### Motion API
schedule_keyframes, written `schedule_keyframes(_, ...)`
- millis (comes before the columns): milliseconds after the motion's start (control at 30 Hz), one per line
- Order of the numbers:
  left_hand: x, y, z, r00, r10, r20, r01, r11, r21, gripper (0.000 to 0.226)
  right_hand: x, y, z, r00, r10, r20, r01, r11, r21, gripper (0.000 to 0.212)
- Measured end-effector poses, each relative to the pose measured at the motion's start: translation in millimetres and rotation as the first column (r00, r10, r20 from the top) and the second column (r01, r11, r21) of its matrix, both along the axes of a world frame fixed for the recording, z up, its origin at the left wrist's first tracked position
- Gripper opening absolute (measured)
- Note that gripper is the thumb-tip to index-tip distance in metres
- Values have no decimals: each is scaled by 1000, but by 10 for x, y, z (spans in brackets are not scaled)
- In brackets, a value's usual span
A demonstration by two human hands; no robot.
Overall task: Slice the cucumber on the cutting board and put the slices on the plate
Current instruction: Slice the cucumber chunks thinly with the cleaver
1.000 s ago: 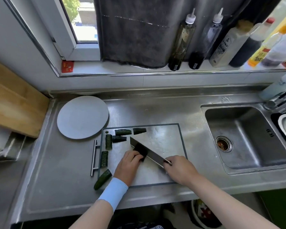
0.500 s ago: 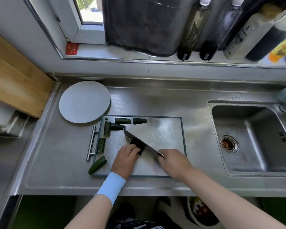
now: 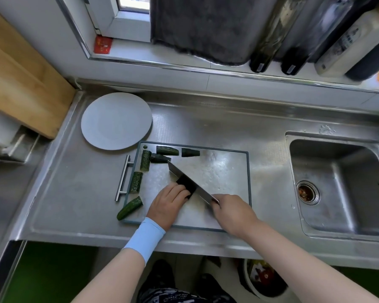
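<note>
A steel cutting board (image 3: 223,171) lies on the counter. Several dark green cucumber chunks (image 3: 145,160) lie along its left and far edges, and one end piece (image 3: 129,208) hangs over the near left corner. My left hand (image 3: 169,204) holds a dark cucumber piece (image 3: 187,186) on the board with curled fingers. My right hand (image 3: 232,212) grips the handle of a knife (image 3: 192,183), whose blade lies across that piece and points far left. The round grey plate (image 3: 116,121) sits bare, just beyond the board's far left corner.
A sink (image 3: 346,184) is sunk into the counter at the right. Bottles (image 3: 269,40) and a dark cloth (image 3: 206,29) line the window sill behind. A wooden board (image 3: 20,71) leans at the far left. The cutting board's bar handle (image 3: 123,178) sticks out leftward.
The view has tipped down and moved closer. Both hands, the knife and the cucumber pieces keep nearly the same places on the board.
</note>
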State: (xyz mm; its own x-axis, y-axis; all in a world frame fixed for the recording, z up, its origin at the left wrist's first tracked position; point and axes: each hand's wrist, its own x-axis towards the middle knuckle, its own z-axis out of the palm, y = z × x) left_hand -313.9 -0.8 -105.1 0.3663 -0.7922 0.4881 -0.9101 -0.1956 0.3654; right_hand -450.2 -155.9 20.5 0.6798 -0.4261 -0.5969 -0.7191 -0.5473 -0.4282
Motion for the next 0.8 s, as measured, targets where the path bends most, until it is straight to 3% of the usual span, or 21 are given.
schedule_keyframes(300, 15, -7, -31, 999, -21, -30, 20, 1000, -13, 12, 160, 92, 291, 997, 57, 59, -52, 995, -80, 31)
schedule_keyframes(533, 33, -2, -58, 997, -42, -62, 40, 999, -27, 24, 163, 221, 357, 994, 105, 32, -98, 982, -163, 27)
schedule_keyframes(800, 20, -4, -34, 998, -26, -58, 24, 999, -47, 17, 179, 240, 387, 994, 106, -22, -108, 975, -196, 26)
